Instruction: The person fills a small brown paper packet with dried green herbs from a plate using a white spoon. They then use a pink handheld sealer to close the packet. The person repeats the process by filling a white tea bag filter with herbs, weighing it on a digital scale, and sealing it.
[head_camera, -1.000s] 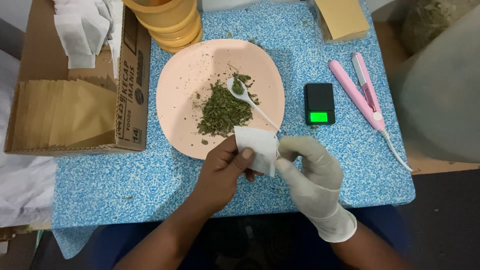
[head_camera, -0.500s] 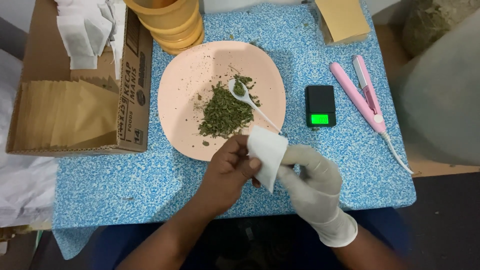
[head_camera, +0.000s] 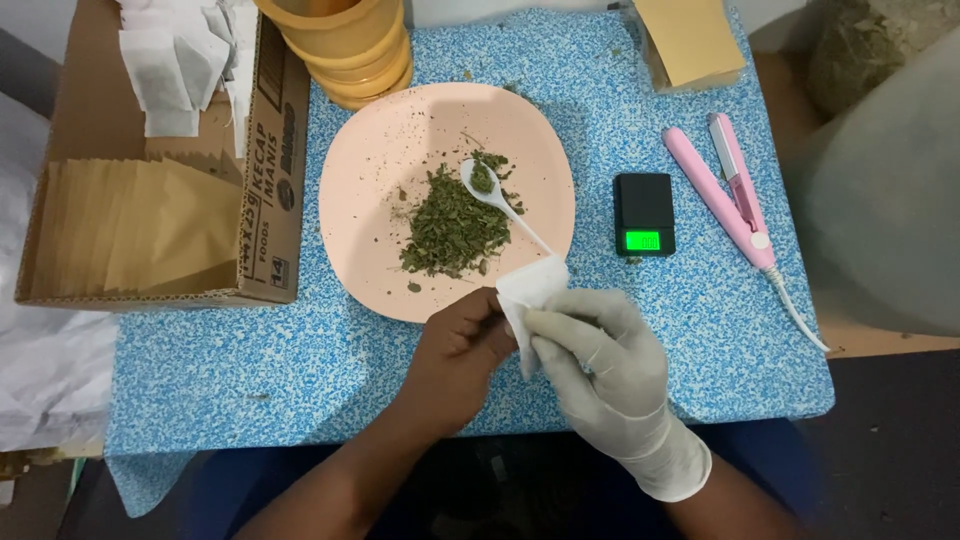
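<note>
Both hands have shifted right and up, carrying the white pouch (head_camera: 531, 290) to the plate (head_camera: 370, 150) rim. Left hand (head_camera: 462, 355) pinches its left edge; gloved right hand (head_camera: 600, 350) grips its lower edge (mouth apparently being spread). Spoon (head_camera: 500, 200) rests on the herbs (head_camera: 450, 225).

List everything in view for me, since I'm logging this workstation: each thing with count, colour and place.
plate: one, pink, table centre
dried herb pile: one, green, on plate
spoon: one, white, on plate
pocket scale: one, black, right of plate
sealer tool: one, pink, far right
bowls: a stack, orange, above plate
cardboard box: one, brown, left
table: one, blue speckled
paper pouch: one, white, held by both hands
left hand: bare
right hand: white glove
</note>
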